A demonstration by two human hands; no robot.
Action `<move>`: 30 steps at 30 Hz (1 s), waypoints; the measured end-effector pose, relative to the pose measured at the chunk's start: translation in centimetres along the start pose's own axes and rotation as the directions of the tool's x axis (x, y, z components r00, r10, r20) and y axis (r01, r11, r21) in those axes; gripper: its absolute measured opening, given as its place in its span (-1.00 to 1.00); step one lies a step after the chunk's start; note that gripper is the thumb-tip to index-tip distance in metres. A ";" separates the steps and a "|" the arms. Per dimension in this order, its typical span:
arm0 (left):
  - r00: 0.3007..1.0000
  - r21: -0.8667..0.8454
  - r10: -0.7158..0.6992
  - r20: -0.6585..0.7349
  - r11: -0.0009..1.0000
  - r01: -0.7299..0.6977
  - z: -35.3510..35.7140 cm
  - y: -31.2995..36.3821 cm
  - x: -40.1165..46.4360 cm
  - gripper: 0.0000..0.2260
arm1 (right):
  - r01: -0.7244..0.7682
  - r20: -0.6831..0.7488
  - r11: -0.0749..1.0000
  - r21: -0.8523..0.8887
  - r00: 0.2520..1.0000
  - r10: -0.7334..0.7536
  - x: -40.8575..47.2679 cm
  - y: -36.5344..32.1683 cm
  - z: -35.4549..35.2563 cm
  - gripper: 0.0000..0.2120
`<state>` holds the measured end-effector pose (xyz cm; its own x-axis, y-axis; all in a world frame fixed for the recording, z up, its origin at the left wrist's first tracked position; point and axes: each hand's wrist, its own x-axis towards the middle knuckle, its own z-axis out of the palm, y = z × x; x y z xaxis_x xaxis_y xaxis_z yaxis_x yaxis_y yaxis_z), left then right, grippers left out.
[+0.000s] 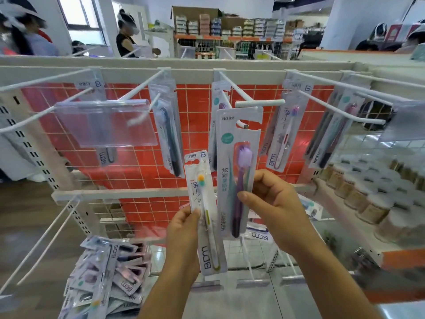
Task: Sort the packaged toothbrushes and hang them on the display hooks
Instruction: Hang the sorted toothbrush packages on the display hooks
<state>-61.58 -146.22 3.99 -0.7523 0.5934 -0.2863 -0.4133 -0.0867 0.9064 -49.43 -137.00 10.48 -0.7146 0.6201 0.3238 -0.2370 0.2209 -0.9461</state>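
1. Straight ahead of both hands stands a white display rack [179, 63] with a red wire grid [142, 171] behind it and long white hooks [340, 107] reaching toward the camera.
2. Below and to the left of the left hand lies a loose pile of packaged toothbrushes [108, 275] on a low shelf.
3. Above and left of the left hand a clear plastic label holder [103, 122] hangs from a hook end.
4. Further packs already hang on the hooks above the hands: a dark-brush pack [166, 127] up left, a white-and-red brush pack [284, 132] up right, and dark ones [331, 132] further right.
5. To the right of the right hand, jars with pale lids [377, 196] fill a shelf.
6. The right hand [273, 203] pinches the purple toothbrush pack [239, 171] by its lower part, thumb across the front, fingers curled behind; the pack's top slot sits at the tip of the middle hook [245, 125].
7. The left hand [184, 229] grips the white toothbrush pack [202, 210] at mid-height, thumb on the front edge, holding it upright just beside the purple one, their edges overlapping.
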 end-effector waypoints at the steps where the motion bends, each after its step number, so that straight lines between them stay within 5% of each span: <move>1: 1.000 0.003 0.003 0.001 1.000 -0.003 0.0 0.1 0.0 -0.89 | -0.006 -0.006 1.000 -0.009 1.000 0.006 0.0 0.0 0.0 -0.80; 17: 0.999 0.019 -0.014 -0.032 1.000 0.015 -0.7 0.3 0.7 -0.87 | -0.069 -0.112 0.997 -0.025 0.992 0.066 2.2 2.2 0.1 -0.85; 30: 0.999 -0.012 -0.004 -0.051 1.000 0.004 -1.5 1.2 0.3 -0.88 | -0.150 -0.238 0.986 -0.066 0.963 0.130 15.3 7.0 0.0 -0.90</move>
<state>-63.06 -147.33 4.57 -0.7755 0.5525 -0.3054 -0.4224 -0.0946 0.9015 -62.01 -125.92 8.86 -0.5623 0.8046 0.1909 -0.0828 0.1749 -0.9811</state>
